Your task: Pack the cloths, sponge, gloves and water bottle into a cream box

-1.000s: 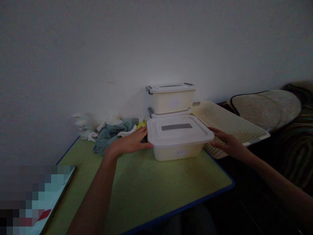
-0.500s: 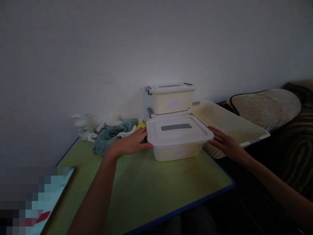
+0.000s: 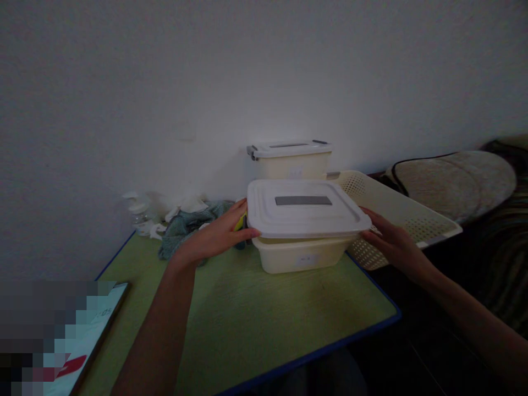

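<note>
Gripping one lid [image 3: 305, 221] above one box [image 3: 282, 257] are left-hand fingers [image 3: 244, 235] and right-hand fingers [image 3: 373, 238].

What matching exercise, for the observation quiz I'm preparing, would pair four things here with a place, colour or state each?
1. White lid
2. Basket
3. Cloth
4. Tabletop

A. Green with blue edging
B. Between left hand and right hand, gap under its front edge
C. Perforated, right of the front box
D. Bluish, bunched up

Pairs: 1-B, 2-C, 3-D, 4-A
</note>
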Demonstrator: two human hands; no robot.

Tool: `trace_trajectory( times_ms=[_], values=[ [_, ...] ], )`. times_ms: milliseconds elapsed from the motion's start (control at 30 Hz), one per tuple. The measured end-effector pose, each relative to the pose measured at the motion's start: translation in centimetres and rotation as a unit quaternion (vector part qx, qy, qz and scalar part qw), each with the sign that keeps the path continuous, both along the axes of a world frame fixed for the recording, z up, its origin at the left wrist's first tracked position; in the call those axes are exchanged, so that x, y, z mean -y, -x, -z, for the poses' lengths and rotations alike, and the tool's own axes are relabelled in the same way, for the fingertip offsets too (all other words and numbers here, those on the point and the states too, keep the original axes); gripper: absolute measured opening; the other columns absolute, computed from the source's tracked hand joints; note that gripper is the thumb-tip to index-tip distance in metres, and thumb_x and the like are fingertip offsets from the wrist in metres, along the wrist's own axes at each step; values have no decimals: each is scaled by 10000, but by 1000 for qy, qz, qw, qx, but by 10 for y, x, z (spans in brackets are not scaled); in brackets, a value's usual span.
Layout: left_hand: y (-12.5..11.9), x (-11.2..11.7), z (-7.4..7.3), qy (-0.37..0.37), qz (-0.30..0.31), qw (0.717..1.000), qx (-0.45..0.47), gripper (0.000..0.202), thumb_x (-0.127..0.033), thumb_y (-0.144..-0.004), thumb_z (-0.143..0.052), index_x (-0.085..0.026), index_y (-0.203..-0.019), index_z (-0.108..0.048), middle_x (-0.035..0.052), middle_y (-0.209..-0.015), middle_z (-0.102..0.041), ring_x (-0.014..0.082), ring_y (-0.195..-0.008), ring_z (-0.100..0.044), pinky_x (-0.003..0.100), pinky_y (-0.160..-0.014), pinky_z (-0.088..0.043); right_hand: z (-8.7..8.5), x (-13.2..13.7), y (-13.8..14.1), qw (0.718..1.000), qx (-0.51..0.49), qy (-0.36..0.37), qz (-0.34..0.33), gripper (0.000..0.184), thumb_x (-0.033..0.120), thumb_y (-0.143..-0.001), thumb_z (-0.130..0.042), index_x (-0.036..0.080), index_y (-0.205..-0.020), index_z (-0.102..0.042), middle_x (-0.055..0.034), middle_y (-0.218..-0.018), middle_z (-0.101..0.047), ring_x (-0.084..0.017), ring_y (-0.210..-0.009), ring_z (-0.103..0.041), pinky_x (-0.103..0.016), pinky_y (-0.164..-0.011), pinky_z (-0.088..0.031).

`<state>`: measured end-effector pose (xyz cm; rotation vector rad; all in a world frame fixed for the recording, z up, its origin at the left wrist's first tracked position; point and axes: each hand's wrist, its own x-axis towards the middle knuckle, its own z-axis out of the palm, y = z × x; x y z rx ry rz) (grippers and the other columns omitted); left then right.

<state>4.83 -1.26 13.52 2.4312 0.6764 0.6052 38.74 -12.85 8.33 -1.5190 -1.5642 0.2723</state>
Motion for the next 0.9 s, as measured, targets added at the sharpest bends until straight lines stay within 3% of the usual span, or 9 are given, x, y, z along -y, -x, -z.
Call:
trace_trajectory(
  times_ms=[200, 367, 467, 667, 900],
  values=[
    [-5, 9, -6, -2, -16, 998, 58, 653, -455, -806, -520, -214, -1382, -330, 61, -1513, -220, 265, -1390, -178, 413, -1137, -178, -23, 1, 2, 999, -24, -29, -22, 562, 530, -781, -552, 299, -1289, -488, -24, -1402, -441, -282, -1312, -343, -430, -1111, -212],
    [-13, 10, -8, -11, -34, 996, 82, 662, -459, -803, -510, -236, -1392, -307, 47, -1519, -203, 259, -1388, -183, 425, -1126, -206, -43, -8, -2, 990, -52, -65, -111, 444, 406, -820, -567, 328, -1254, -511, 18, -1422, -412, -243, -1323, -329, -382, -1121, -212],
    [-16, 2, -13, -29, -24, 995, 90, 646, -441, -809, -501, -224, -1388, -316, 49, -1512, -220, 244, -1393, -170, 410, -1129, -196, -57, -13, -1, 982, -88, -72, -149, 422, 362, -826, -568, 301, -1241, -518, -9, -1403, -437, -244, -1292, -379, -385, -1097, -273],
    [-26, -12, -37, -58, -46, 995, 66, 658, -432, -789, -506, -231, -1385, -314, 50, -1511, -217, 256, -1375, -212, 429, -1102, -241, -77, -35, 0, 974, -191, -70, -97, 517, 502, -706, -641, 292, -1161, -515, -59, -1335, -494, -288, -1245, -424, -445, -1026, -361],
    [-45, -54, -48, -135, -42, 987, 75, 653, -426, -789, -492, -108, -1346, -364, 140, -1450, -327, 229, -1342, -284, 398, -1110, -209, -93, -92, -2, 969, -234, -63, -46, 390, 431, -749, -598, 313, -1084, -436, -30, -1292, -494, -244, -1215, -452, -478, -972, -397]
  ],
)
